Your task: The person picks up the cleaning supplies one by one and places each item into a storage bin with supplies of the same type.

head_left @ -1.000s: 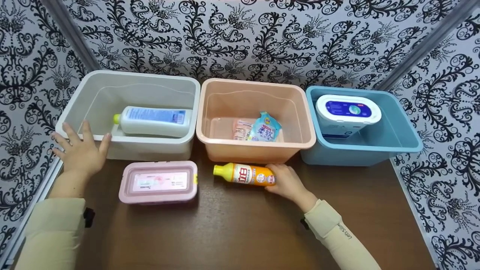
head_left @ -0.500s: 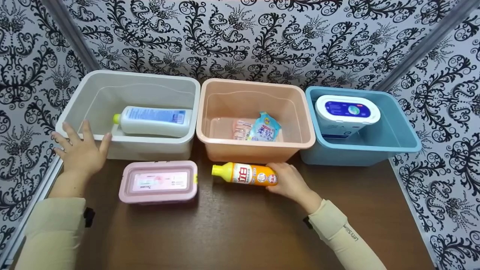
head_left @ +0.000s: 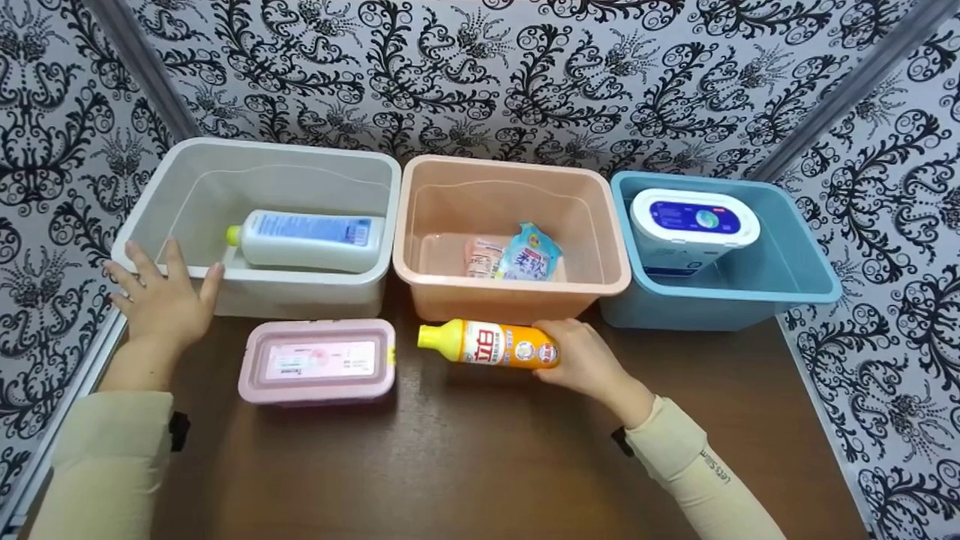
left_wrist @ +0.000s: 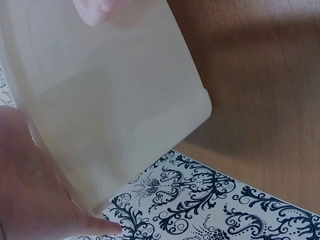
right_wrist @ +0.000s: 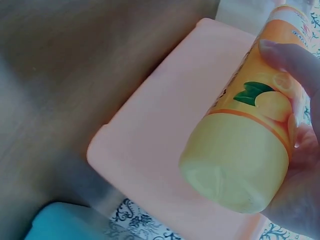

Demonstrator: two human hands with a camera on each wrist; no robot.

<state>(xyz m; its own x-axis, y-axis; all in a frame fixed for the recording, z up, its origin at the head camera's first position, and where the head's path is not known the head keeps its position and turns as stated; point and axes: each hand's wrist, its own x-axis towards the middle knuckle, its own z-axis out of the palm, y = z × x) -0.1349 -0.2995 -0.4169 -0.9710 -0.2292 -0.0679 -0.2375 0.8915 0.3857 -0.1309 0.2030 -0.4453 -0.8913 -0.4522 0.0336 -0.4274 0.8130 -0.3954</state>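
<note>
My right hand (head_left: 589,360) grips a yellow and orange dish soap bottle (head_left: 487,343) near its base. The bottle lies sideways just in front of the peach bin (head_left: 517,298), its yellow cap pointing left. In the right wrist view the thumb and fingers wrap round the bottle (right_wrist: 250,105), and its pale base faces the camera. My left hand (head_left: 169,304) is spread with straight fingers over the front left rim of the grey-white bin (head_left: 300,296). In the left wrist view part of that hand (left_wrist: 35,185) is against the bin's edge.
A pink lidded box (head_left: 316,362) stands on the brown table (head_left: 420,465). A white bottle (head_left: 311,241) lies in the grey-white bin. The peach bin holds soft packets (head_left: 532,255). A white tub (head_left: 694,225) sits in the blue bin (head_left: 720,311). Patterned walls enclose the sides and back.
My right hand has moved the dish soap bottle slightly up, and the cap now sits a little further left. My left hand has stayed in place.
</note>
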